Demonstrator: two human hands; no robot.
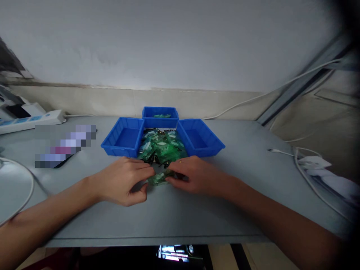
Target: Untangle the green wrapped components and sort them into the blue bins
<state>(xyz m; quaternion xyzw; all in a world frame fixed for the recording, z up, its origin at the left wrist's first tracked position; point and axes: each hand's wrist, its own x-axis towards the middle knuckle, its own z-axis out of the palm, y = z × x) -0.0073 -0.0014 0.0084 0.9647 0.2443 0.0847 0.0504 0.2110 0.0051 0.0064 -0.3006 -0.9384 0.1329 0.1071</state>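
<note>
A small green see-through packet (158,179) lies at the table's front middle, between my two hands. My right hand (194,175) pinches its right end between thumb and fingers. At the packet's left edge is my left hand (125,180), fingers bent and the thumb apart from the index finger. Whether its fingertips touch the packet I cannot tell. Just beyond both hands spreads a pile of green packets (165,146) with pale strips and small dark parts in them.
Blue bins flank the pile: a left bin (107,145), a right bin (216,147) and a back bin (160,122) with some green packets inside. A blurred-out flat device (66,146) and a power strip (42,120) are at left. White cables (305,180) lie at right.
</note>
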